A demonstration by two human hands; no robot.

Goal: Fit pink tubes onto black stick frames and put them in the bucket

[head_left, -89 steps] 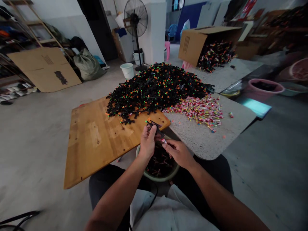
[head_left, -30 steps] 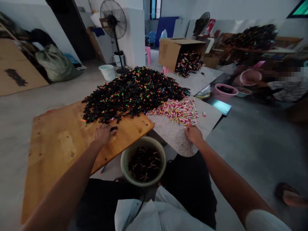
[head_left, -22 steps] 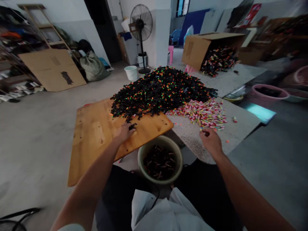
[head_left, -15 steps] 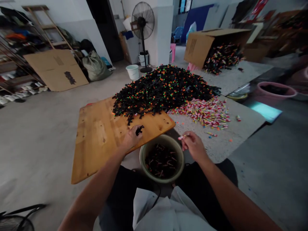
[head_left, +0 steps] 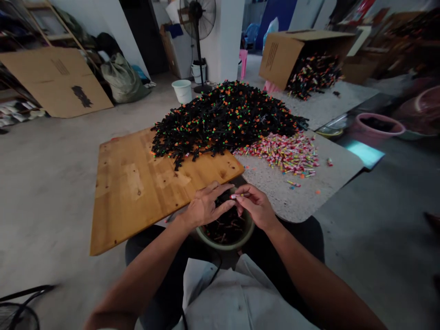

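Right hand (head_left: 256, 206) pinches a small pink-and-white tube (head_left: 237, 196) between thumb and fingertips, its reddish end toward the left hand (head_left: 203, 205), above the tub (head_left: 223, 247) and just off the near right corner of the wooden surface (head_left: 117, 197). The left hand has thumb and forefinger parted beside that end; I cannot tell whether it holds anything in the shadow between them. More tubes lie in a pink heap (head_left: 288, 151) toward the far left edge of the speckled surface (head_left: 299, 204), touching a black heap (head_left: 227, 119) that also covers the wooden surface's far right corner. The tube looks light and stiff, probably smooth enough to roll or slip; a fingertip pinch around its middle should suit it, leaving both ends free.
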